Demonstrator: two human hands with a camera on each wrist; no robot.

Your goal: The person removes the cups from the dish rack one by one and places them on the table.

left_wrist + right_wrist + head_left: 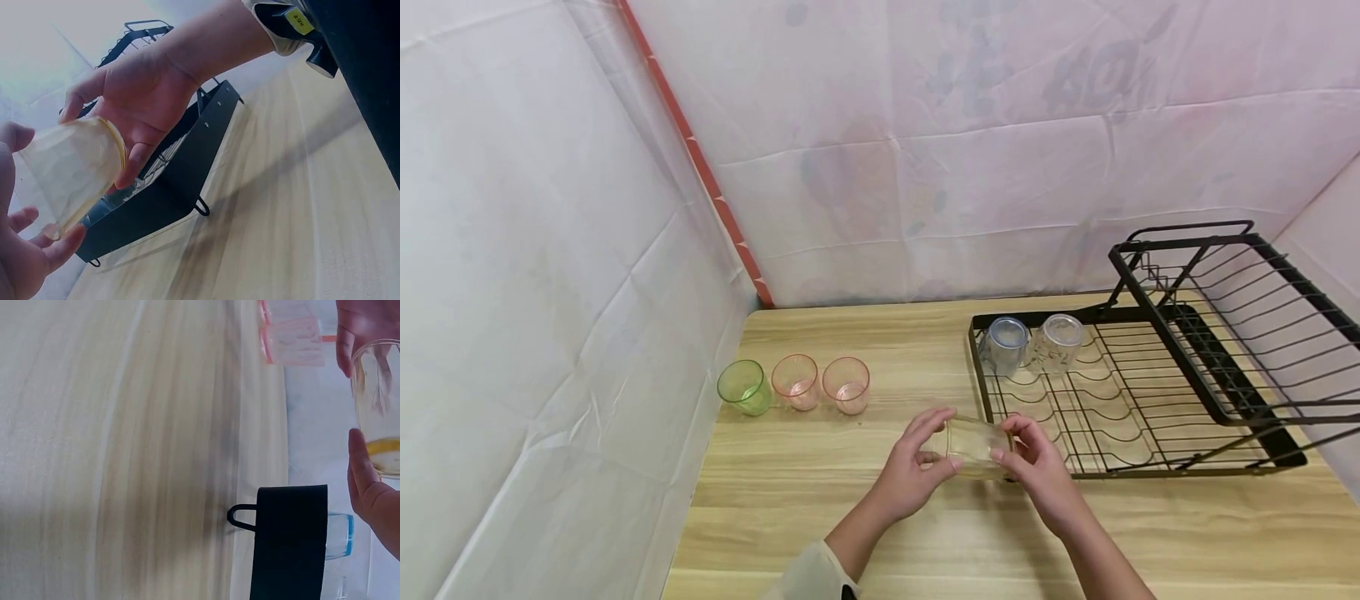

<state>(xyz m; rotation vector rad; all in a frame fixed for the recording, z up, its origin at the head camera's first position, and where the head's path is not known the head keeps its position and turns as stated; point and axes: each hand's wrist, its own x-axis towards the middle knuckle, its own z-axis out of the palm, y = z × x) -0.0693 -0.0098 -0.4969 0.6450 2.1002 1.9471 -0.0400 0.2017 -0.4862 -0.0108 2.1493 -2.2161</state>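
Observation:
A clear yellow-tinted glass cup (977, 448) lies sideways in the air between both hands, over the table by the rack's front left corner. My left hand (913, 468) grips one end, thumb below and fingers above. At the other end my right hand (1043, 471) pinches it between thumb and fingers. In the right wrist view, the cup's (378, 394) open rim is toward the left hand and its thicker yellow base is by the right hand. The left wrist view shows the right hand (147, 94) around the cup, with the left hand (25, 250) partly cut off.
A black dish rack (981, 383) stands on the right, with a raised upper basket (1285, 308). Inside are an upside-down blue-tinted cup (1006, 346) and a clear one (1058, 343). At left on the table stand a green cup (745, 387) and two pink cups (795, 383), (847, 386) upright.

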